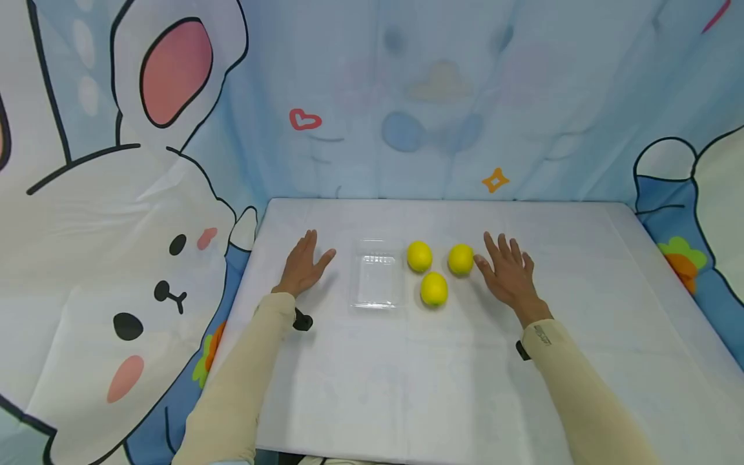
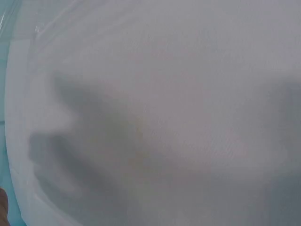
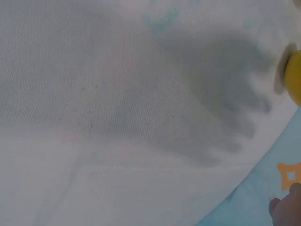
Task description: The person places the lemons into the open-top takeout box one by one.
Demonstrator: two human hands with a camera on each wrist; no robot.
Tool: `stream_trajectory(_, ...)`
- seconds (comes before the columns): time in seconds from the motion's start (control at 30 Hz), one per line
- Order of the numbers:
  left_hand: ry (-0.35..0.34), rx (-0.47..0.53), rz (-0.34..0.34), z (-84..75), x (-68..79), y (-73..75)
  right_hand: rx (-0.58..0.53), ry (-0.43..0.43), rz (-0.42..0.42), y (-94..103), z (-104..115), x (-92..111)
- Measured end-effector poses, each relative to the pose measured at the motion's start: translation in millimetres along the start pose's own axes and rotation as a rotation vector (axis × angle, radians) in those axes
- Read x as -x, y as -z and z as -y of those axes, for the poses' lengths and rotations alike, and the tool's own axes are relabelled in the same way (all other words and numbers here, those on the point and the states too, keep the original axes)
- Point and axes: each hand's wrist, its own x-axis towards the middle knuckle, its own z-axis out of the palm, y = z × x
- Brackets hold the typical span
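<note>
a white-covered table (image 1: 372, 387); over it the left hand (image 1: 301, 266) and right hand (image 1: 510, 274), fingers outstretched, both holding nothing — between them, a clear plastic tray (image 1: 376, 278) nearer the left, then three yellow lemons (image 1: 434, 289), the rightmost just beside the right hand.

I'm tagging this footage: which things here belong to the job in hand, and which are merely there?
Probably part of the job:
clear plastic tray
three round yellow items
left hand
right hand

Apparently just surroundings:
white-covered table
cartoon-printed backdrop
</note>
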Motion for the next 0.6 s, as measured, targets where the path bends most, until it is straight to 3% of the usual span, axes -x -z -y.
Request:
stream_trajectory(0.27, 0.013, 0.230, 0.055, -2.4, 23.6, -25.7, -0.072, 0.110, -0.001, -11.9, 26.2, 19.5)
stream_trajectory(0.6, -0.031, 0.371, 0.087, -23.9, 57.8, -64.2, -0.283, 0.170, 0.062, -33.1, 68.8, 43.3)
